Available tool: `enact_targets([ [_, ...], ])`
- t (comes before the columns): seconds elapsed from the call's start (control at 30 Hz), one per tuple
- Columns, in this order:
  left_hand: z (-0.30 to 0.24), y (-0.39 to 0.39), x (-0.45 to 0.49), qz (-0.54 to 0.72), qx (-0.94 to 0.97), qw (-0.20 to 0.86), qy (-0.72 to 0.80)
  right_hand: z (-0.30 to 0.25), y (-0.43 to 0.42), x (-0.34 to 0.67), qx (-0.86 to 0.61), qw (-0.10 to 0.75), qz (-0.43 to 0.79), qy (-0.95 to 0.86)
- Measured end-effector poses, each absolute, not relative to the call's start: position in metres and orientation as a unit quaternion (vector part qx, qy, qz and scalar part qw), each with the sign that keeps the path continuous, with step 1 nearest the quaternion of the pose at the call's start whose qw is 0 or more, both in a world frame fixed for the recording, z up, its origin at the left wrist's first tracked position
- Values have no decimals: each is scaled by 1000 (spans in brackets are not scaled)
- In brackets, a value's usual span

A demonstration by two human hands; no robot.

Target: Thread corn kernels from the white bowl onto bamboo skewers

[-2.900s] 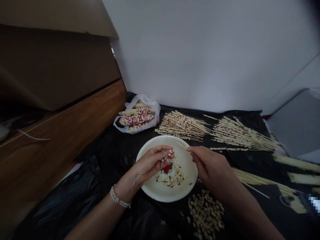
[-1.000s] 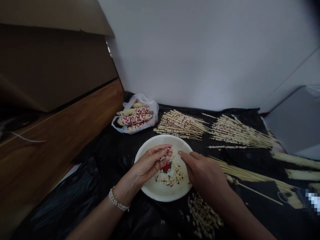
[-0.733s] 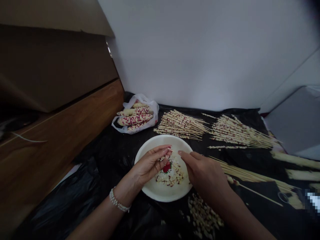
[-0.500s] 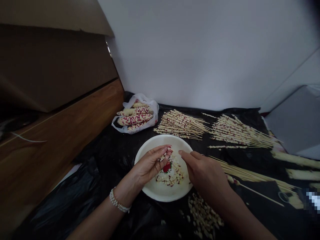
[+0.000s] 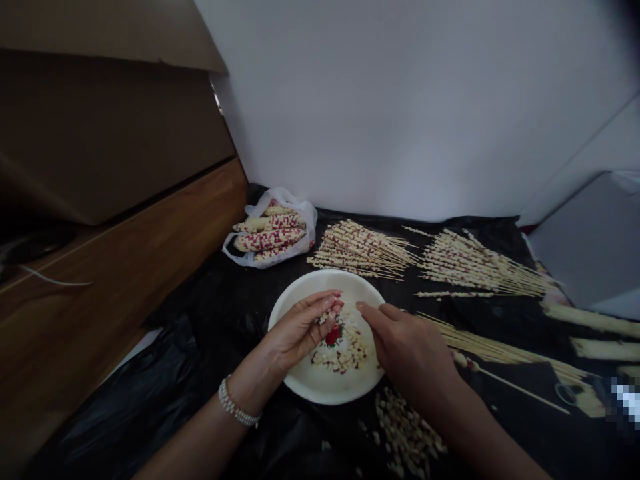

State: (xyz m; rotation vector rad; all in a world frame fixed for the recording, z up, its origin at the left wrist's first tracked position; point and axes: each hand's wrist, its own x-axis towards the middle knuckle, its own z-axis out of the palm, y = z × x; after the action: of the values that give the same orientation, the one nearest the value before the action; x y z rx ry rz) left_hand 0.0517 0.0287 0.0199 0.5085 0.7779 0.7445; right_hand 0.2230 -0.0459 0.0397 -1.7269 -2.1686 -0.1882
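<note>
My left hand is over the white bowl, its fingers curled around a few pale and red corn kernels. Loose kernels lie in the bowl around a red and green printed mark on its bottom. At the bowl's right rim, my right hand is closed on a thin wooden skewer. The skewer comes out behind that hand, pointing right, with a few kernels threaded close to the hand. Its tip is hidden by the fingers. The fingertips of both hands are a short gap apart.
Speckled corn cobs lie in a white plastic bag. Two piles of filled skewers are at the back. Bare skewers and stripped cobs lie right. Spilled kernels rest on black plastic sheeting. A white wall rises behind.
Almost nothing differs. Both hands keep their places over the bowl, with only a very slight shift of the left fingertips and the skewer.
</note>
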Motion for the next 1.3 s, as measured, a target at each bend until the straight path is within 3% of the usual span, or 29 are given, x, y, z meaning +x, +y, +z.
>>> enact_targets([
  [0.9,15,27,55,379,256,802,385,35,-52,215,-603,174,-153,-763],
  [1.3,18,21,59,332,258,826,375,37,-55,207,-595,170,-181,-764],
])
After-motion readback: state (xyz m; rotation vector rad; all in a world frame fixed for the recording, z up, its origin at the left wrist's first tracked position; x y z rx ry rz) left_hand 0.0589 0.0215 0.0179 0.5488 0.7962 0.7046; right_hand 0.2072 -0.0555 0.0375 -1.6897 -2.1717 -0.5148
